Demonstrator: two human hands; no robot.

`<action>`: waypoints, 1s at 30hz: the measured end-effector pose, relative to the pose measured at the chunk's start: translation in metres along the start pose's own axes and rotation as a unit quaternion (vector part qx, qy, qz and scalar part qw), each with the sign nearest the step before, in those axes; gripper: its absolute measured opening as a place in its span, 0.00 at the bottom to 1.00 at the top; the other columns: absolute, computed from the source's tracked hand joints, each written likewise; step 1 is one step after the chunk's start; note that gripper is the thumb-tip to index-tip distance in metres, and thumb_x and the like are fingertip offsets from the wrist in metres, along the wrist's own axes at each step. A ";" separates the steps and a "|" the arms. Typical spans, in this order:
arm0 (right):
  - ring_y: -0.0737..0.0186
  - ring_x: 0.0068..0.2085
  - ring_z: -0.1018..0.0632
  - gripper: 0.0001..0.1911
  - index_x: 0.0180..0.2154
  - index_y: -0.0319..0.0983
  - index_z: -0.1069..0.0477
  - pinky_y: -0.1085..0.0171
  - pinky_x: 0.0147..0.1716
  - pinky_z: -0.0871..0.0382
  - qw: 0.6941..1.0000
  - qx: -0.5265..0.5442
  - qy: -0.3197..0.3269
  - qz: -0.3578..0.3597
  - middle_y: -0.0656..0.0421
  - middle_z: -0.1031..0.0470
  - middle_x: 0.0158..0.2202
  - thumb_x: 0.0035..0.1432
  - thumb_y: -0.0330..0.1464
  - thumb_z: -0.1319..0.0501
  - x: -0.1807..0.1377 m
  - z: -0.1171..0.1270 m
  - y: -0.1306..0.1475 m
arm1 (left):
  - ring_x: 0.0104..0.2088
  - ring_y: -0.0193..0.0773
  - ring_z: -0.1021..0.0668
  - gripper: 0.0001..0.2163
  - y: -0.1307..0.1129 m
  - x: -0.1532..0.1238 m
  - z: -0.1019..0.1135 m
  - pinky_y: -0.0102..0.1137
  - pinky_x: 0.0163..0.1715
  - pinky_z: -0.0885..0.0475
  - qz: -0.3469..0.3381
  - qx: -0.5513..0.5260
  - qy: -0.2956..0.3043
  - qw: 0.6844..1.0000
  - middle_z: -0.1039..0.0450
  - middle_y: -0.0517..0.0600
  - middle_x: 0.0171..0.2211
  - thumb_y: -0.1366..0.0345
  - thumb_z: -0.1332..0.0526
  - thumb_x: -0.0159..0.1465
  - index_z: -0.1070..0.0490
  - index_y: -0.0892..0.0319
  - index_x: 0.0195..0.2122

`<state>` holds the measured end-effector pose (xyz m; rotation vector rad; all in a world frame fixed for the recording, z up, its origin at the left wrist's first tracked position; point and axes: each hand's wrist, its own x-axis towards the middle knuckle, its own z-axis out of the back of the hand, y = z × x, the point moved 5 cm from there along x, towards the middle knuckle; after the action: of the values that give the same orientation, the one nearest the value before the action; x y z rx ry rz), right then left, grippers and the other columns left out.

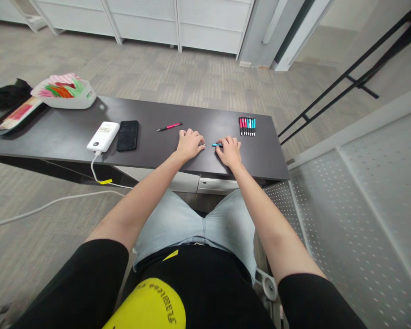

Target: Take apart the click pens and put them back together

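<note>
On the dark tabletop (150, 157), my right hand (230, 152) is closed on a teal pen (217, 145), whose end sticks out to the left past the fingertips. My left hand (189, 144) rests a short way to the left, its fingers curled and pinched. A tiny pale bit shows at its fingertips, too small to name. Behind that hand lies a red and black pen (170, 126), set at a slant. Several red and teal pens (247, 126) lie side by side in a row beyond my right hand.
Left of my hands lie a black phone (127, 135) and a white power bank (103, 136) with a white cable (94, 169) hanging over the front edge. Farther left are a white basket (85, 101), a dark tray (18, 116) and a black bundle (8, 94). A perforated panel (356, 196) stands at right.
</note>
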<state>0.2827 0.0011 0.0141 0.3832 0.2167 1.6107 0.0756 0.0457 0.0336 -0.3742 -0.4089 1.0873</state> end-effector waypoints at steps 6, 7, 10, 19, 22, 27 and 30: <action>0.25 0.73 0.22 0.13 0.58 0.57 0.11 0.30 0.73 0.28 1.000 0.008 0.012 0.011 0.47 0.12 0.68 0.87 0.42 0.36 0.002 0.001 -0.001 | 0.68 0.76 0.20 0.11 -0.002 0.003 -0.010 0.70 0.75 0.34 0.008 -0.001 -0.015 1.000 0.09 0.64 0.50 0.62 0.22 0.75 0.19 0.52 0.35; 0.26 0.73 0.22 0.13 0.58 0.57 0.11 0.31 0.73 0.28 1.000 0.013 0.014 0.012 0.47 0.12 0.68 0.88 0.42 0.37 0.002 0.001 -0.002 | 0.67 0.75 0.19 0.10 -0.002 0.002 -0.010 0.70 0.76 0.34 0.010 -0.024 -0.020 0.999 0.09 0.63 0.48 0.61 0.22 0.75 0.18 0.52 0.37; 0.28 0.72 0.21 0.16 0.61 0.57 0.12 0.32 0.75 0.29 0.999 0.038 0.011 0.017 0.49 0.11 0.68 0.89 0.42 0.39 0.003 0.000 -0.005 | 0.59 0.64 0.12 0.06 -0.001 -0.007 -0.008 0.65 0.77 0.29 0.039 -0.133 -0.027 0.990 0.07 0.57 0.47 0.63 0.26 0.80 0.17 0.51 0.43; 0.35 0.68 0.13 0.18 0.62 0.58 0.12 0.36 0.74 0.25 0.995 0.098 -0.006 0.022 0.51 0.07 0.63 0.85 0.40 0.39 0.003 0.007 -0.003 | 0.49 0.53 0.08 0.07 0.001 -0.038 0.008 0.50 0.62 0.12 0.077 -0.298 -0.071 0.949 0.06 0.54 0.46 0.65 0.27 0.79 0.16 0.50 0.41; 0.39 0.67 0.11 0.14 0.58 0.56 0.12 0.39 0.71 0.21 0.987 0.161 -0.020 0.016 0.52 0.06 0.62 0.83 0.39 0.37 -0.001 0.008 -0.001 | 0.45 0.48 0.10 0.05 0.003 -0.040 0.014 0.46 0.58 0.13 0.089 -0.297 -0.090 0.946 0.07 0.52 0.46 0.66 0.24 0.75 0.17 0.50 0.42; 0.39 0.65 0.12 0.12 0.54 0.54 0.12 0.40 0.71 0.20 0.974 0.220 -0.028 0.036 0.51 0.06 0.60 0.80 0.38 0.35 -0.011 0.003 0.006 | 0.42 0.46 0.13 0.07 0.000 -0.039 0.019 0.44 0.54 0.16 0.069 -0.290 -0.105 0.949 0.07 0.50 0.45 0.64 0.21 0.73 0.18 0.51 0.42; 0.38 0.65 0.14 0.12 0.55 0.53 0.12 0.40 0.72 0.22 0.976 0.208 -0.026 0.053 0.50 0.07 0.63 0.82 0.40 0.36 -0.016 0.004 0.010 | 0.43 0.46 0.12 0.07 -0.007 -0.037 0.018 0.43 0.54 0.16 0.042 -0.273 -0.100 0.956 0.07 0.49 0.46 0.64 0.21 0.73 0.17 0.51 0.43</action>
<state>0.2758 -0.0157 0.0197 0.7682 0.5037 1.6541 0.0565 0.0108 0.0477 -0.7787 -0.8867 1.0880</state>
